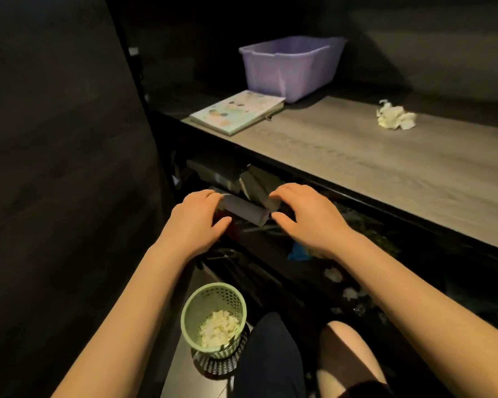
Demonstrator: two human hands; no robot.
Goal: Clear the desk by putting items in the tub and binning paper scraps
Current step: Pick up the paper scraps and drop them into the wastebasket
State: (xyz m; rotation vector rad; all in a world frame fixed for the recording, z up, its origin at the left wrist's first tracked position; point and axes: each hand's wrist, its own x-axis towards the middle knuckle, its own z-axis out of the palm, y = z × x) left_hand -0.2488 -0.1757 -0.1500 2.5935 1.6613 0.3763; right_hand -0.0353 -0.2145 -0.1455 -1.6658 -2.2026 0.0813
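Gripping a dark grey roll (243, 212) by both ends, the person holds it in the air just in front of the table's (357, 168) front edge, near its left end and below the level of the top. The left hand (197, 222) wraps the roll's left end, fingers curled over the top and thumb tucked underneath. The right hand (302, 216) curves over the right end, its fingertips bent down onto a dark flap that rises from the roll and its thumb stretched out just beside the end face; how firmly it grips cannot be told in the dim light. On the table, the purple tub (292, 67) stands at the far left corner, upright with its mouth open; its inside cannot be seen from here. A book (236, 112) lies flat just beside the tub, on its near side, close to the left edge. A paper wad (396, 116) sits on the bare wood toward the far edge, well apart from the tub, to its right. Down on the floor, a green mesh bin (213, 320) stands upright below the hands, just beside the person's knee (342, 349), with pale scraps (217, 330) lying in its bottom.
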